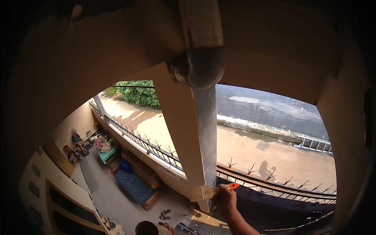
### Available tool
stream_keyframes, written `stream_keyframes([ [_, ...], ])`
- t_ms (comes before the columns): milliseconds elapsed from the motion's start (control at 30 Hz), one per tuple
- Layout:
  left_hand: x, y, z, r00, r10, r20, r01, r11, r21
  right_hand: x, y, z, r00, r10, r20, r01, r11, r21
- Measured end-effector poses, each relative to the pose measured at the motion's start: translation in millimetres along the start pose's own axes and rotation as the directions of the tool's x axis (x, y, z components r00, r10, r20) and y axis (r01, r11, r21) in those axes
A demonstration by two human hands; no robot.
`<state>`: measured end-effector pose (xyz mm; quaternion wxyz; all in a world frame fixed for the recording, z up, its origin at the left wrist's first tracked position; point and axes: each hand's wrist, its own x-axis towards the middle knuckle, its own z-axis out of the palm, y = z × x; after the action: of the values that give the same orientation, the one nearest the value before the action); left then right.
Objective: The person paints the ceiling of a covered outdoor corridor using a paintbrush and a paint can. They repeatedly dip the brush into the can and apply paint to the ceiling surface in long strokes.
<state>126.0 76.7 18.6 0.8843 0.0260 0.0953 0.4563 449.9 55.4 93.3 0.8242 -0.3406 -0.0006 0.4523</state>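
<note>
My right hand (225,199) grips a wide flat brush with an orange handle (234,186); its pale bristle end is against the lower part of a pale column (172,121), whose right face has grey streaks. Above it, a grey elbow pipe (196,66) joins a vertical pipe. At the bottom edge, what appears to be my left hand (167,229) is partly in view, fingers bent, beside a dark round shape (147,228); what it holds is unclear.
A person (79,143) sits far left near a cluttered green-covered table (105,156). A blue patterned bed (133,186) and sandals (165,214) are below. A spiked railing (274,182) borders a path with a metal ladder (313,143). The ceiling (266,47) is close overhead.
</note>
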Motion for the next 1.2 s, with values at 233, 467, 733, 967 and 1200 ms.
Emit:
stream_keyframes([
  [233, 18, -1, -28, 0.995, 0.065, -0.081, -0.049, 0.98, 0.192, -7, 0, -7, 0.999, -0.031, -0.015, 0.031, 0.999, -0.017],
  [467, 36, -16, -73, 0.98, 0.195, -0.031, -0.111, 0.676, 0.729, 3, 2, -40, 0.998, -0.011, 0.063, 0.017, 0.995, -0.098],
  [733, 39, 1, -77, 0.981, 0.038, -0.192, -0.02, 0.995, 0.094, 5, 16, 7, 1.0, -0.027, -0.007, 0.025, 0.974, -0.224],
  [967, 28, 17, -60, 0.962, 0.269, -0.042, -0.2, 0.8, 0.565, 19, 38, 19, 0.985, 0.146, 0.091, -0.143, 0.989, -0.038],
  [1200, 31, 25, -29, 0.992, 0.129, -0.018, -0.128, 0.991, 0.026, 22, 34, 15, 0.969, 0.134, 0.208, -0.143, 0.989, 0.029],
])
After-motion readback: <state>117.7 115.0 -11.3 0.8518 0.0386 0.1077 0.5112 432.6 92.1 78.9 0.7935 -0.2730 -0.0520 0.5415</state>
